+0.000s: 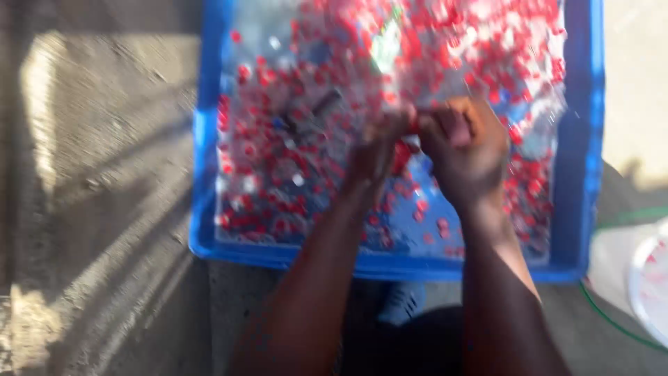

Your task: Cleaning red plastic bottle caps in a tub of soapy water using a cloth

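A blue plastic crate (206, 181) lies on the ground, filled with several small red and clear plastic pieces (278, 174). Both my hands meet above its middle. My left hand (376, 150) and my right hand (465, 150) pinch one small red piece (415, 125) between their fingertips. The picture is blurred by motion, so the piece's exact shape cannot be made out. A dark, thin object (306, 115) lies among the pieces to the left of my hands.
Rough concrete ground (97, 174) with sun and shadow stretches left of the crate. A white round container (650, 289) stands at the right edge, with a green cord (612, 320) curving by it. A blue shoe (402, 303) shows below the crate.
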